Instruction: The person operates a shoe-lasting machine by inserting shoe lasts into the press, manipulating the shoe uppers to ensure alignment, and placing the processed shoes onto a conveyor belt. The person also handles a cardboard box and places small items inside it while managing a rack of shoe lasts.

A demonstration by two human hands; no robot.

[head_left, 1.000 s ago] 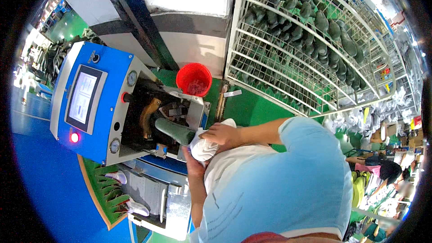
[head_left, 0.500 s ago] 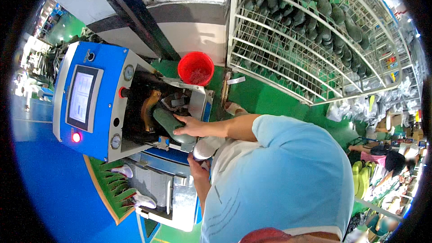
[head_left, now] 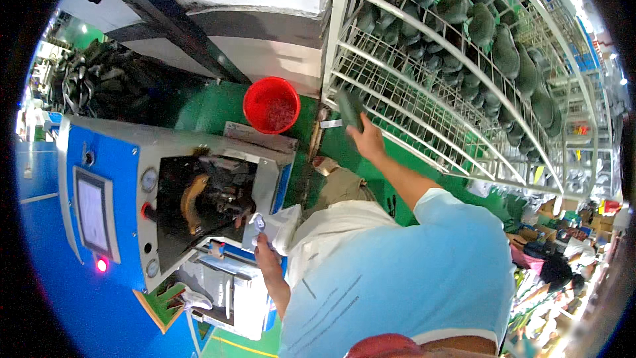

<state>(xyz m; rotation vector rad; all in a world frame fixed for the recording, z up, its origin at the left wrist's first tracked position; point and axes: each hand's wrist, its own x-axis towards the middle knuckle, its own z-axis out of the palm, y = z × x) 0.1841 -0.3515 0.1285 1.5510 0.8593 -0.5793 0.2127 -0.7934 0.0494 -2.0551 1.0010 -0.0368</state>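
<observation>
My right hand [head_left: 366,138] grips a dark green shoe last [head_left: 349,114], blurred by motion, beside the white wire rack [head_left: 424,30]. My left hand [head_left: 265,252] is closed on a white shoe upper [head_left: 281,229] close to my body, just in front of the blue machine [head_left: 106,179]. Part of that upper is hidden by my fingers. Inside the machine's open cavity stands a brass-coloured curved piece [head_left: 193,204], with nothing of mine touching it.
Several dark green lasts [head_left: 507,53] hang and lie in the rack on the right. A red bucket [head_left: 253,103] stands on the green floor behind the machine. Below the machine, a white shoe upper [head_left: 197,299] rests by a green slotted board [head_left: 162,305].
My right hand has drawn the green last out of the machine and swung it right toward the rack. My left hand still holds the white upper. The view has shifted.
</observation>
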